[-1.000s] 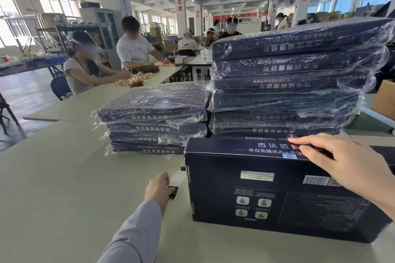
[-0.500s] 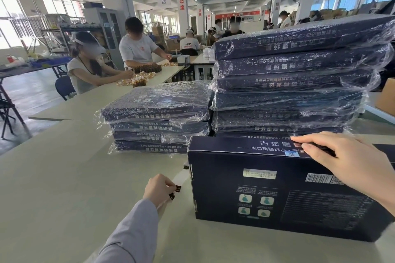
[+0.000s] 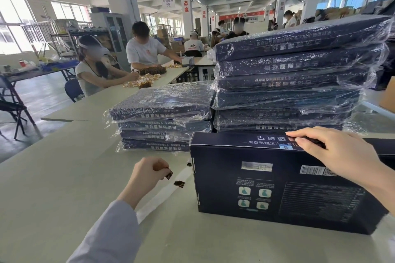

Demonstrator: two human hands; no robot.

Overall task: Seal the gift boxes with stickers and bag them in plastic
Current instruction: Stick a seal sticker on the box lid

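A dark blue gift box (image 3: 277, 185) stands on its long edge on the pale table (image 3: 53, 187), its printed back facing me. My right hand (image 3: 339, 155) rests on its top edge, fingers curled over the flap beside a small light sticker (image 3: 286, 147). My left hand (image 3: 145, 174) hovers left of the box and pinches a small dark sticker (image 3: 169, 175). More dark stickers sit on a clear backing strip (image 3: 178, 183) lying on the table beside the box.
Two stacks of bagged blue boxes stand behind: a low stack (image 3: 162, 119) at centre and a tall stack (image 3: 295, 78) at right. Seated people (image 3: 94, 70) work at the adjoining table (image 3: 119, 100) at left. A cardboard box (image 3: 388, 95) sits far right.
My left hand has lifted off the backing strip and pulled back with a dark sticker pinched in its fingers. My right hand has stayed on the box's top edge.
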